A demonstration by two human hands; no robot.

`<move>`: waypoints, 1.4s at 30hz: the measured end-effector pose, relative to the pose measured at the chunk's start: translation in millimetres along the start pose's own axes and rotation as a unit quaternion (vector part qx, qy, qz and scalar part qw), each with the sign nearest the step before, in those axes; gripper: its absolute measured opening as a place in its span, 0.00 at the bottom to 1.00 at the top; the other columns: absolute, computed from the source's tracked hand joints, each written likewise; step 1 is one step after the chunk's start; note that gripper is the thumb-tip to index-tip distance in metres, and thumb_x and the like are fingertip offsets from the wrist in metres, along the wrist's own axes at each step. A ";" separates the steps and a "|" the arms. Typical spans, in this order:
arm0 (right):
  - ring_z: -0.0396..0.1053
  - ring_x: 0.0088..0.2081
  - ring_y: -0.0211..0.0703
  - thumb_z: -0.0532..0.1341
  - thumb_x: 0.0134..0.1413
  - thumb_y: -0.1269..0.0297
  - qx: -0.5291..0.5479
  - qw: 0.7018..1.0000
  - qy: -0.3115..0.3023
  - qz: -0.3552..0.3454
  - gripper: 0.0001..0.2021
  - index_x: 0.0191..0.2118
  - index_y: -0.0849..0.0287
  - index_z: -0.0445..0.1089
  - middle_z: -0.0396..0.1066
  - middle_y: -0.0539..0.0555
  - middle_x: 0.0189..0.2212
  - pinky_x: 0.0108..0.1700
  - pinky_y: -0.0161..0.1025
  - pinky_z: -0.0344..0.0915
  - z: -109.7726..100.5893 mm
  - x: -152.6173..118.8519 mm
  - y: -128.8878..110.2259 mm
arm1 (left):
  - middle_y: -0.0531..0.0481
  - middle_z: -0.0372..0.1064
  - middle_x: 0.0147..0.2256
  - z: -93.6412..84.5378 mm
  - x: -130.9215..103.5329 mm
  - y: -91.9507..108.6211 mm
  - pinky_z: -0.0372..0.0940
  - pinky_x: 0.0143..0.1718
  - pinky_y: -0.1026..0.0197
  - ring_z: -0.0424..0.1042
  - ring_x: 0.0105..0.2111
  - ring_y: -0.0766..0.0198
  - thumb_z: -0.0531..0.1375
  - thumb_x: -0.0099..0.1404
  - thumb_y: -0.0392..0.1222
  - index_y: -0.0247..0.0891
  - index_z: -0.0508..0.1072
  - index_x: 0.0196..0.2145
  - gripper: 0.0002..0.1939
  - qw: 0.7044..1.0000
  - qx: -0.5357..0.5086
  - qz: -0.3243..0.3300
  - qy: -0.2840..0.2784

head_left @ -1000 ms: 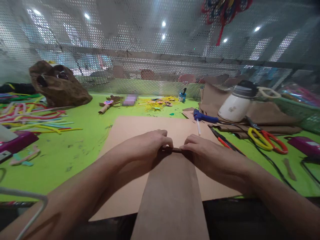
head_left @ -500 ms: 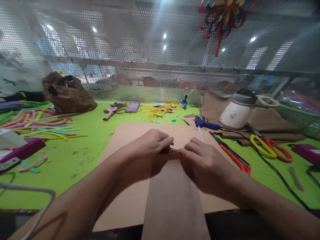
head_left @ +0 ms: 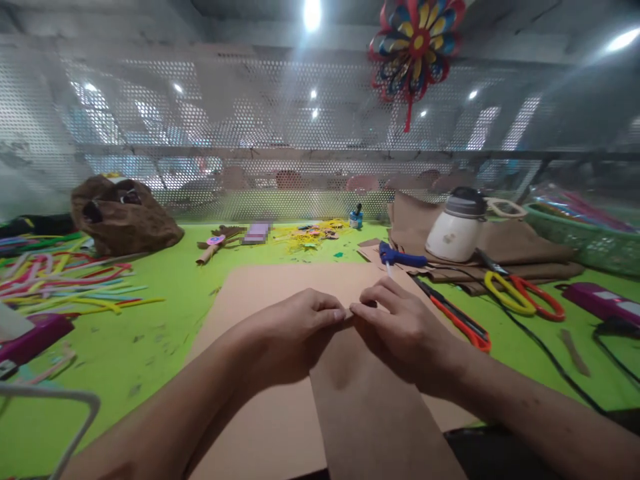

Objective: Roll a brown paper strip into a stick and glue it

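A long brown strip of paper or thin cloth (head_left: 373,407) runs from the near edge up to both hands, lying over a tan board (head_left: 250,427). My left hand (head_left: 305,327) pinches the left part of the strip's far end. Close beside it, my right hand (head_left: 400,327) grips the same end between thumb and fingers. A small folded edge shows in the narrow gap between the fingertips. Most of that far end is hidden under the hands, and the strip bulges slightly just below them.
Right of the board lie a blue glue gun (head_left: 400,256), a red-and-black cutter (head_left: 457,320) and scissors with yellow and orange handles (head_left: 525,297). Behind them stands a white bottle (head_left: 455,227) beside folded brown sheets (head_left: 530,247). Colourful pipe cleaners (head_left: 65,280) and a brown bundle (head_left: 125,217) lie left.
My hands have come closer together, and the folded edge between them shows less. The strip's near end has swung to the right. The view has tilted up a little.
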State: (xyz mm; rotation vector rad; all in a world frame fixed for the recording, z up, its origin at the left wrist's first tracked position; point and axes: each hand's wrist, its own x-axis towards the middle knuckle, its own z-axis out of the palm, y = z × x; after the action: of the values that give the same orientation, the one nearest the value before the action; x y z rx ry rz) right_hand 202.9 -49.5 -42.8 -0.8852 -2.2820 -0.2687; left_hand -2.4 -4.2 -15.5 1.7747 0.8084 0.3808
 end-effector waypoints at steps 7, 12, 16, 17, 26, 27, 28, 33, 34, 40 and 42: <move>0.61 0.45 0.48 0.60 0.57 0.69 0.167 0.976 0.025 0.139 0.06 0.40 0.60 0.72 0.68 0.59 0.43 0.46 0.45 0.61 -11.9 5.2 3.7 | 0.52 0.63 0.25 -1.3 6.4 0.8 0.55 0.28 0.64 0.58 0.26 0.66 0.55 0.62 0.53 0.35 0.71 0.32 0.17 0.998 0.053 -0.004 0.013; 0.57 0.25 0.37 0.55 0.61 0.51 0.443 0.799 0.022 0.406 0.18 0.28 0.59 0.69 0.61 0.48 0.22 0.28 0.37 0.57 -4.7 3.0 7.8 | 0.50 0.69 0.28 -3.1 7.2 7.6 0.58 0.31 0.63 0.64 0.29 0.63 0.52 0.64 0.52 0.36 0.73 0.36 0.17 0.984 0.171 0.030 0.024; 0.54 0.23 0.34 0.58 0.57 0.46 0.577 0.689 0.025 0.439 0.22 0.24 0.60 0.66 0.59 0.48 0.21 0.25 0.34 0.55 -9.8 6.2 -3.3 | 0.49 0.70 0.28 -2.6 3.6 12.4 0.59 0.33 0.62 0.66 0.32 0.61 0.50 0.66 0.51 0.37 0.74 0.40 0.18 0.974 0.214 0.057 0.034; 0.56 0.23 0.34 0.59 0.55 0.46 0.577 0.684 0.030 0.444 0.21 0.24 0.61 0.67 0.61 0.49 0.22 0.25 0.34 0.55 -12.5 8.2 -5.8 | 0.49 0.71 0.28 -1.8 2.6 13.1 0.59 0.33 0.62 0.66 0.32 0.61 0.50 0.67 0.51 0.37 0.74 0.40 0.18 0.974 0.217 0.062 0.034; 0.57 0.18 0.32 0.69 0.42 0.55 0.517 0.712 0.040 0.473 0.13 0.26 0.60 0.73 0.64 0.46 0.17 0.20 0.32 0.52 -12.1 13.2 1.7 | 0.48 0.72 0.30 5.7 -1.3 17.1 0.58 0.31 0.63 0.67 0.31 0.62 0.48 0.69 0.54 0.37 0.73 0.39 0.21 0.962 0.253 0.083 0.054; 0.58 0.19 0.33 0.70 0.42 0.55 0.508 0.723 0.044 0.466 0.13 0.26 0.60 0.73 0.65 0.47 0.18 0.20 0.32 0.54 -11.2 12.1 3.9 | 0.48 0.72 0.30 6.4 -1.3 17.3 0.58 0.31 0.64 0.67 0.31 0.63 0.48 0.69 0.54 0.37 0.73 0.40 0.21 0.962 0.254 0.082 0.057; 0.60 0.20 0.34 0.70 0.41 0.54 0.496 0.736 0.049 0.458 0.13 0.27 0.60 0.74 0.66 0.48 0.18 0.21 0.33 0.55 -10.9 11.0 5.8 | 0.48 0.72 0.30 7.2 -1.4 17.5 0.58 0.31 0.64 0.67 0.31 0.63 0.48 0.69 0.54 0.37 0.73 0.39 0.21 0.962 0.254 0.081 0.062; 0.68 0.26 0.40 0.70 0.42 0.54 0.456 0.783 0.057 0.420 0.13 0.29 0.59 0.76 0.73 0.53 0.24 0.26 0.35 0.64 -14.2 7.2 12.3 | 0.49 0.72 0.30 12.0 -1.4 18.4 0.57 0.30 0.64 0.66 0.30 0.63 0.48 0.69 0.53 0.38 0.73 0.38 0.19 0.960 0.253 0.082 0.089; 0.69 0.27 0.40 0.70 0.42 0.54 0.453 0.788 0.054 0.412 0.13 0.30 0.60 0.77 0.74 0.53 0.26 0.27 0.36 0.65 -15.6 7.1 12.9 | 0.49 0.72 0.31 12.4 -1.1 18.4 0.58 0.31 0.64 0.67 0.30 0.63 0.48 0.69 0.52 0.39 0.73 0.39 0.19 0.958 0.257 0.090 0.092; 0.71 0.30 0.42 0.69 0.44 0.54 0.445 0.803 0.044 0.394 0.15 0.36 0.59 0.78 0.76 0.55 0.29 0.30 0.38 0.68 -23.0 9.3 12.3 | 0.47 0.74 0.36 10.2 -1.0 15.2 0.60 0.33 0.63 0.70 0.33 0.61 0.52 0.67 0.43 0.40 0.73 0.43 0.12 0.944 0.281 0.151 0.089; 0.71 0.30 0.43 0.69 0.45 0.54 0.441 0.812 0.044 0.380 0.12 0.31 0.59 0.78 0.76 0.55 0.28 0.32 0.38 0.69 -24.2 9.8 11.3 | 0.47 0.75 0.36 9.6 -2.0 13.1 0.61 0.33 0.63 0.70 0.33 0.61 0.54 0.65 0.40 0.40 0.73 0.44 0.12 0.942 0.281 0.160 0.089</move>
State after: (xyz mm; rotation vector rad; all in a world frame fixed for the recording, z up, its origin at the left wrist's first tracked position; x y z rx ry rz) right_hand 217.3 -45.7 -18.6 -1.1036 -1.4815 1.0003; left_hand 6.4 -14.6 -6.4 2.4495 0.8049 0.5698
